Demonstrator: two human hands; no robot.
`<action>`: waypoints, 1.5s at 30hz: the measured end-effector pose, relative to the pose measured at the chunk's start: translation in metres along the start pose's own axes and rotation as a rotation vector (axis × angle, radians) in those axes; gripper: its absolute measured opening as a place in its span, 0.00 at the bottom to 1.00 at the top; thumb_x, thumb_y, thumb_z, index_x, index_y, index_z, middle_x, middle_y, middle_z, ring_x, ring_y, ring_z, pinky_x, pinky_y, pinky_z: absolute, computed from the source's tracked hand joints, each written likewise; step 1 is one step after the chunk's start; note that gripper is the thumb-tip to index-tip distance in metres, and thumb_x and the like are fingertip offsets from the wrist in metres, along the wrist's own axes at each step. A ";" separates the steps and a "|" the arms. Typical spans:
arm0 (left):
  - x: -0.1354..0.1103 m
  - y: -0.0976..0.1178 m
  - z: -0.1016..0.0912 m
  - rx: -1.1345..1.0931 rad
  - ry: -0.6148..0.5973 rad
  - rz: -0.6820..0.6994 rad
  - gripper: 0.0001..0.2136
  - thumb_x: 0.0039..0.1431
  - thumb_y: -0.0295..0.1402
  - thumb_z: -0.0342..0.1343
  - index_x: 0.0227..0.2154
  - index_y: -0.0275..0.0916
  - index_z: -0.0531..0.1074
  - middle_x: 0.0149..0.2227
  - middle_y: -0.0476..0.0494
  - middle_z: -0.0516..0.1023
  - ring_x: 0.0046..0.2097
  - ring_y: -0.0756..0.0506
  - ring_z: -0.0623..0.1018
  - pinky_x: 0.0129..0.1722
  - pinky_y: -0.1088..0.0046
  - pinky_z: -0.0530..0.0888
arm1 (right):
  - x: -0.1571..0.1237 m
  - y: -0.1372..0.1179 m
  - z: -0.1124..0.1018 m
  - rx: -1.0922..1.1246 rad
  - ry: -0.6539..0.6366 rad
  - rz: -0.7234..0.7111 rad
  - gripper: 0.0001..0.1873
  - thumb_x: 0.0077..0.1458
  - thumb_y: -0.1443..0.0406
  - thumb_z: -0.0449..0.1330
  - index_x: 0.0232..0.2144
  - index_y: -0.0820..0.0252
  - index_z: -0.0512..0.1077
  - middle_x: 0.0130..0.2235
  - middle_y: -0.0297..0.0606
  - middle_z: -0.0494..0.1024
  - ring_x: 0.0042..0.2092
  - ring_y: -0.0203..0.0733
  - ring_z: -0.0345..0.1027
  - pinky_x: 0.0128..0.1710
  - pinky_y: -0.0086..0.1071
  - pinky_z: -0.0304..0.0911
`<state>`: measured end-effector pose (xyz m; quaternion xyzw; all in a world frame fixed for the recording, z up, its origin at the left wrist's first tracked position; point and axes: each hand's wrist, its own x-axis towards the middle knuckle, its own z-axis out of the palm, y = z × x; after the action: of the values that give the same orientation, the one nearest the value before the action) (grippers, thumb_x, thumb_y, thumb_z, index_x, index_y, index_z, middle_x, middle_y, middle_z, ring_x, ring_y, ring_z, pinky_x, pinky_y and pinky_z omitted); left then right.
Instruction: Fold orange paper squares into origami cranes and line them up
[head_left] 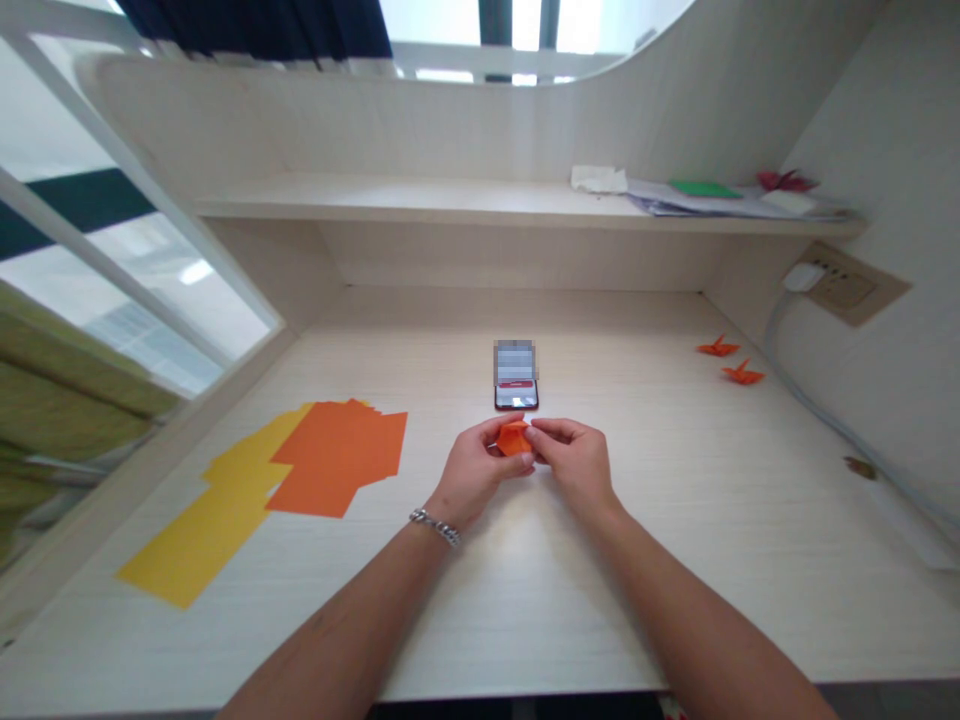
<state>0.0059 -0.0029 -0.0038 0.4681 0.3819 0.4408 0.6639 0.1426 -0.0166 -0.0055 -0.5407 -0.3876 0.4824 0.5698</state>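
Between my two hands is a small piece of folded orange paper point(513, 438), held just above the desk. My left hand point(476, 465), below a silver chain bracelet, grips its left side with thumb and fingers. With thumb and forefinger, my right hand point(579, 458) pinches its right edge. The fingertips hide part of the folds. Just beyond the hands a phone point(516, 376) lies flat, its screen lit. To the left lie loose orange paper sheets point(345, 450), partly over a spread of yellow paper sheets point(199, 540).
Two orange paper cranes point(742, 373) sit at the desk's right side. A white plug point(804, 277) is in the wall socket point(855, 285), its grey cable point(810, 400) running down the right edge. Papers point(667, 200) and a red folded paper piece point(786, 181) rest on the shelf point(450, 198).
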 end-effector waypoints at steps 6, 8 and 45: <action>0.001 0.001 0.000 0.013 0.016 -0.041 0.27 0.37 0.25 0.68 0.46 0.34 0.73 0.38 0.41 0.78 0.33 0.47 0.77 0.34 0.67 0.76 | 0.003 -0.002 -0.002 -0.095 -0.041 0.009 0.16 0.39 0.59 0.67 0.30 0.65 0.79 0.28 0.43 0.81 0.28 0.42 0.73 0.27 0.32 0.69; 0.000 0.002 0.000 0.004 0.021 -0.062 0.27 0.36 0.24 0.68 0.45 0.34 0.73 0.38 0.41 0.78 0.33 0.47 0.77 0.33 0.68 0.76 | 0.004 -0.001 -0.003 -0.077 -0.029 0.029 0.16 0.39 0.59 0.67 0.29 0.65 0.79 0.26 0.42 0.80 0.25 0.40 0.72 0.26 0.32 0.68; 0.006 0.003 -0.009 -0.139 -0.060 -0.107 0.12 0.50 0.35 0.63 0.35 0.34 0.78 0.35 0.39 0.80 0.36 0.46 0.78 0.40 0.66 0.74 | 0.006 -0.001 -0.009 0.027 -0.228 0.163 0.17 0.41 0.58 0.67 0.33 0.63 0.79 0.25 0.40 0.79 0.23 0.34 0.67 0.23 0.27 0.63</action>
<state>-0.0015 0.0064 -0.0040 0.4126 0.3547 0.4161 0.7286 0.1528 -0.0127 -0.0063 -0.5042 -0.3979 0.5907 0.4883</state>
